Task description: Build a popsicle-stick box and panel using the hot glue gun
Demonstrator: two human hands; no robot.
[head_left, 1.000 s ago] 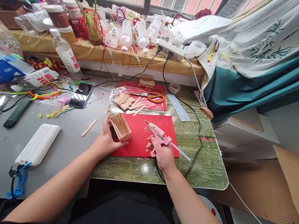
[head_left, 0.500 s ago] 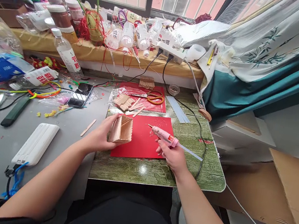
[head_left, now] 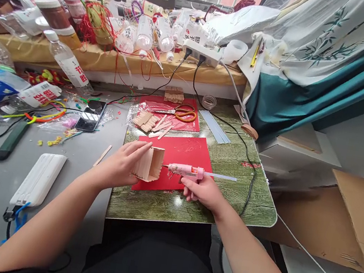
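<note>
My left hand (head_left: 124,164) is wrapped round a small open box made of wooden craft sticks (head_left: 149,163), tilted so its scalloped open end faces right. In my right hand (head_left: 199,188) is a pink hot glue gun (head_left: 185,170), held level, with a pale glue stick (head_left: 224,177) poking out of its back. The gun's nozzle points left and is at the box's right edge; I cannot tell whether it touches. Below both lies a red sheet (head_left: 196,153) with thin strings of glue on it.
Behind are scissors (head_left: 185,113), bundles of craft sticks (head_left: 145,121), glue sticks (head_left: 214,126) and a roll of tape (head_left: 209,102). A black cord (head_left: 242,141) runs down the table's right side. A phone (head_left: 90,115), power bank (head_left: 38,179) and loose stick (head_left: 102,156) lie left.
My right hand has swung the glue gun level and leftward, bringing its nozzle up to the box. My left hand has turned the box slightly. The view has shifted a little.
</note>
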